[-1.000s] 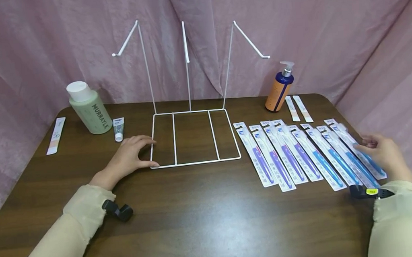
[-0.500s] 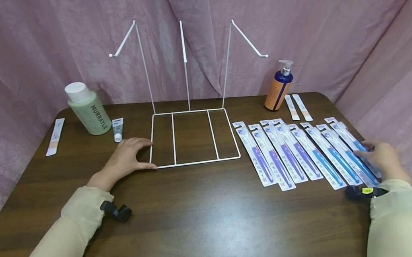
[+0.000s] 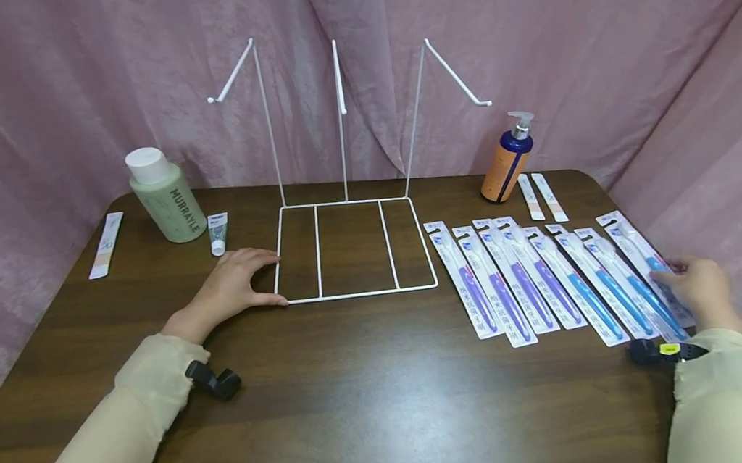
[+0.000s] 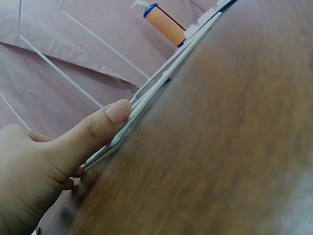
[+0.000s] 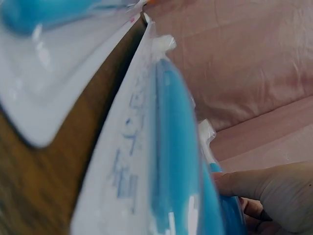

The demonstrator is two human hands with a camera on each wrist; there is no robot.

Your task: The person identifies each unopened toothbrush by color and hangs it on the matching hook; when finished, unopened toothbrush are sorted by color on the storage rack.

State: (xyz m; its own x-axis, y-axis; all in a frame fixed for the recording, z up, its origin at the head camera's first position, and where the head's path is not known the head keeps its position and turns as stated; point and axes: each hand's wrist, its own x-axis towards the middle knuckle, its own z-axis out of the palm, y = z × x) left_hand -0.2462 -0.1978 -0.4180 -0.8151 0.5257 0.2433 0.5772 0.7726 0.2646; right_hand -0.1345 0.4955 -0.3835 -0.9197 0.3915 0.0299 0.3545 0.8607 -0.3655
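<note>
On the tabletop stands a white wire rack (image 3: 363,294) with a flat base and three upright arms. My left hand (image 3: 228,290) holds its front left corner, thumb (image 4: 119,111) along the base wire and fingers by the left side. At the right lies a fanned row of several packaged toothbrushes (image 3: 508,279), purple-handled at its left, blue-handled at its right. My right hand (image 3: 702,289) pinches the right edge of the outermost packaged blue toothbrush (image 3: 640,246). In the right wrist view, nearer blue toothbrushes (image 5: 176,137) partly hide the right fingers.
A green bottle (image 3: 169,204) with a white cap and a small tube (image 3: 218,232) stand behind my left hand. One slim sachet (image 3: 106,245) lies far left. An orange pump bottle (image 3: 506,166) and two sachets (image 3: 540,196) are at the back right. Pink curtain (image 3: 525,30) hangs behind.
My right hand has come in from the right and taken hold of the outermost toothbrush package, which has shifted right, away from its neighbour. The left hand stays at the rack corner.
</note>
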